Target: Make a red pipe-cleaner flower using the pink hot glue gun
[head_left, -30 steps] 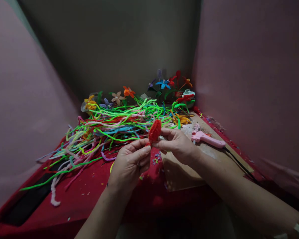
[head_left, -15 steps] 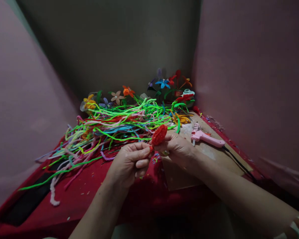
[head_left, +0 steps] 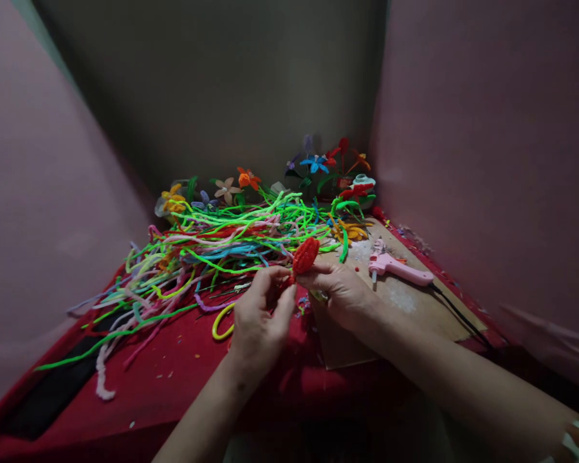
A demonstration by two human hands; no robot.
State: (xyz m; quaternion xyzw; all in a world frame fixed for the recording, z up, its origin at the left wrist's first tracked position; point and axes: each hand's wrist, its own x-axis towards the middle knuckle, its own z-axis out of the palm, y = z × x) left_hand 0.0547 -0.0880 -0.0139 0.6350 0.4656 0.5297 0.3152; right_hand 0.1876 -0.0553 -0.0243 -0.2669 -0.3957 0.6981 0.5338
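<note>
A red fuzzy pipe-cleaner petal (head_left: pixel 305 255), rounded and coiled, stands upright between my two hands above the front of the table. My right hand (head_left: pixel 342 292) pinches it at its lower right side. My left hand (head_left: pixel 263 318) has its thumb and fingers closed around the narrow red end at the base, which the fingers partly hide. Just behind my hands lies a big heap of loose pipe cleaners (head_left: pixel 231 241) in green, pink, blue, red and other colours.
A pink glue gun (head_left: pixel 400 269) with a black cord lies on a brown board (head_left: pixel 429 305) at the right. Finished pipe-cleaner flowers (head_left: pixel 315 163) stand along the back. By my left hand, a yellow loop (head_left: pixel 215 328) shows on the red cloth (head_left: pixel 174 360).
My left hand has turned and shifted slightly right, its thumb now pointing up at the petal's base. The yellow loop beside it has come into view. My right hand still holds the petal.
</note>
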